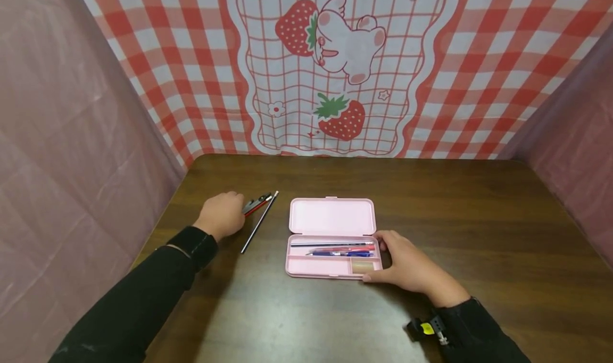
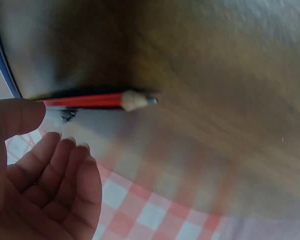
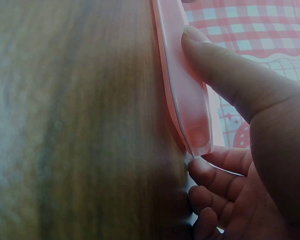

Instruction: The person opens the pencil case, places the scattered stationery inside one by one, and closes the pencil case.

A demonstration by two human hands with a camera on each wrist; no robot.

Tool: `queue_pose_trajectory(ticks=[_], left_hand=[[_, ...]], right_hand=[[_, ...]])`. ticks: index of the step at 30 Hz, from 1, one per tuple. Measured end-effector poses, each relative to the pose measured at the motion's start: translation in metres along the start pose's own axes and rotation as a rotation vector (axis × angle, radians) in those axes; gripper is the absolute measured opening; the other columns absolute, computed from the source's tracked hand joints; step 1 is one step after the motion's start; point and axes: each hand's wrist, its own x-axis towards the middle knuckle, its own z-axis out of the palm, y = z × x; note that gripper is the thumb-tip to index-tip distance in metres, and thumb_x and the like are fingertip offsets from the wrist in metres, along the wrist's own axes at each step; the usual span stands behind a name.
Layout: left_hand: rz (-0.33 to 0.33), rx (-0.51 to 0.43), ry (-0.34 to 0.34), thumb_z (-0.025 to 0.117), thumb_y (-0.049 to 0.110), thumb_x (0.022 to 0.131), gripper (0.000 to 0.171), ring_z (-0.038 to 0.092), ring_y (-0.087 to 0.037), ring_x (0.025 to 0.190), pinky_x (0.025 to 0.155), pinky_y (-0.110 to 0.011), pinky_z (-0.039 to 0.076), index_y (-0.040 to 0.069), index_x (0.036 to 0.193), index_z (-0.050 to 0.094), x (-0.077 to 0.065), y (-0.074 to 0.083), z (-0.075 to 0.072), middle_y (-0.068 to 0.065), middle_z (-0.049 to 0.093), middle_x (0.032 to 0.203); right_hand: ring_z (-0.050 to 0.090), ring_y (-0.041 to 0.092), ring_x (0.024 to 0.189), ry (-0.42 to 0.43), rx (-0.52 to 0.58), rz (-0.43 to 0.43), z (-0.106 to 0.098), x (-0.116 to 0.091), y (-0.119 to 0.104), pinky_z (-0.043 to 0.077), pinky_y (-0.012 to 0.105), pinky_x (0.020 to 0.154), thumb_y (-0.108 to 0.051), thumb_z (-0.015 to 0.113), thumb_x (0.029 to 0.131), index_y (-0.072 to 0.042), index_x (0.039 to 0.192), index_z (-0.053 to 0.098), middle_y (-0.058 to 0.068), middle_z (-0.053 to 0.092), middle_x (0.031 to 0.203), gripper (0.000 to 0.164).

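My left hand (image 1: 222, 215) is over the table's left part, beside a red pencil (image 1: 259, 206) and a grey metal tool with a black head (image 1: 264, 197), perhaps a compass. In the left wrist view the thumb is at the red pencil (image 2: 90, 99), with the loosely bent fingers apart from it. A dark striped pencil (image 1: 258, 224) lies just right of these. My right hand (image 1: 407, 262) grips the right end of an open pink pencil case (image 1: 318, 267), thumb at the front edge and fingers at the back corner.
Inside the case lie a dark pencil (image 1: 325, 244), a red pen (image 1: 370, 248), a blue pen (image 1: 359, 254) and a tan block (image 1: 362, 267) in a small compartment. The lid (image 1: 332, 217) leans back. A checked cloth (image 1: 191, 59) hangs behind the wooden table (image 1: 460, 208).
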Motion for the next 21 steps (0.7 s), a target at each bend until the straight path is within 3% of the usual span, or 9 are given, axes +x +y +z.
queue_pose_trajectory(ticks=[7, 21], left_hand=[[0.013, -0.015, -0.006, 0.067, 0.008, 0.082, 0.004, 0.062, -0.027, 0.071, 0.064, -0.05, 0.054, 0.008, 0.084, 0.064, 0.0018, 0.0035, 0.0045, -0.005, 0.063, 0.079], [-0.037, -0.037, -0.102, 0.066, 0.007, 0.083, 0.003, 0.059, -0.025, 0.069, 0.066, -0.048, 0.053, 0.006, 0.085, 0.063, 0.0014, 0.0039, 0.006, -0.006, 0.063, 0.078]], right_hand=[[0.053, 0.029, 0.108, -0.001, 0.0, 0.007, -0.0031, -0.001, -0.0014, 0.047, 0.053, 0.096, -0.061, 0.088, 0.072, -0.001, 0.138, 0.05, 0.014, 0.056, 0.124, 0.097], [0.053, 0.026, 0.107, -0.007, 0.002, 0.004, -0.0019, -0.0005, -0.0038, 0.046, 0.051, 0.093, -0.064, 0.087, 0.072, -0.003, 0.137, 0.051, 0.011, 0.056, 0.121, 0.097]])
